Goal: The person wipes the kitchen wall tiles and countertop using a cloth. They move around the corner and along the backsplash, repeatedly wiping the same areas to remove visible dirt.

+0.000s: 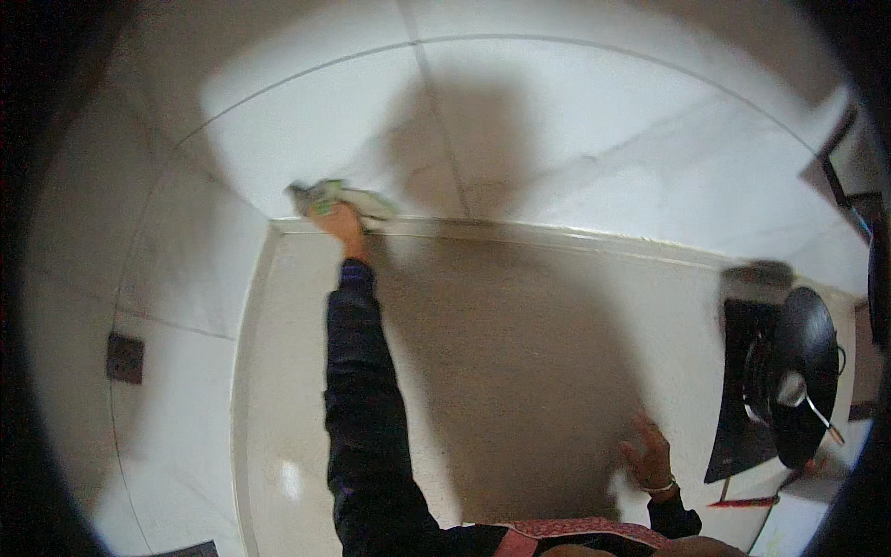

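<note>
My left hand [342, 224] grips a crumpled cloth [372, 207] with green and grey patches. The cloth is pressed against the white tiled wall [313, 132], just above the raised edge where the countertop [306, 348] meets it. Blur softens the cloth and fingers. Near the counter's front, my right hand [649, 452] rests with its fingers spread and holds nothing; a bracelet circles its wrist. Dark sleeves cover both arms.
On the right stands a black stove [745, 376] bearing a black wok [811, 348] and a metal ladle [793, 390]. A red-edged object [745, 501] lies in front of it. The left wall carries a dark power socket [126, 358].
</note>
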The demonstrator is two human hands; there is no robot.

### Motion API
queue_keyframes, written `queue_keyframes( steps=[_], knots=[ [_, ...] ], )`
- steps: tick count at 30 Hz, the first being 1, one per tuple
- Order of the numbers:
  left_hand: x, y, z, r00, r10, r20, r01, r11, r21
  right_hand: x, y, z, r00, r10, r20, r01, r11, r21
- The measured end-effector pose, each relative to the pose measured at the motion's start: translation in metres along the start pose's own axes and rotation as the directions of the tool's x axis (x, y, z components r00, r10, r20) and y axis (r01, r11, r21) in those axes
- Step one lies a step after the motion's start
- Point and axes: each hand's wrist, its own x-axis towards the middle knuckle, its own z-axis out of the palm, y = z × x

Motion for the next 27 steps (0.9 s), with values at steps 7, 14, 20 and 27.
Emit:
queue_keyframes(
  steps=[7, 14, 20, 27],
  knots=[
    [-0.142, 0.095, 0.130, 0.905, -0.414, -0.098, 0.402, 0.907, -0.125, -0.038, 0.008, -0.029, 0.995, -0.008, -0.098, 0.008, 1.000, -0.004],
    [-0.310, 0.090, 0.204, 0.801, -0.354, 0.483, -0.407, 0.270, 0.873, -0.047, 0.025, -0.052, 0.976, -0.110, -0.187, 0.123, 0.991, 0.060],
    [-0.442, 0.191, 0.275, 0.781, -0.393, 0.485, 0.054, 0.816, 0.575, -0.081, 0.053, -0.057, 0.986, -0.152, -0.068, 0.145, 0.984, -0.100],
    [-0.443, 0.286, 0.234, 0.471, -0.085, 0.878, 0.514, 0.835, -0.195, -0.093, 0.063, -0.057, 0.998, 0.040, -0.046, -0.037, 0.997, 0.072]
  ],
)
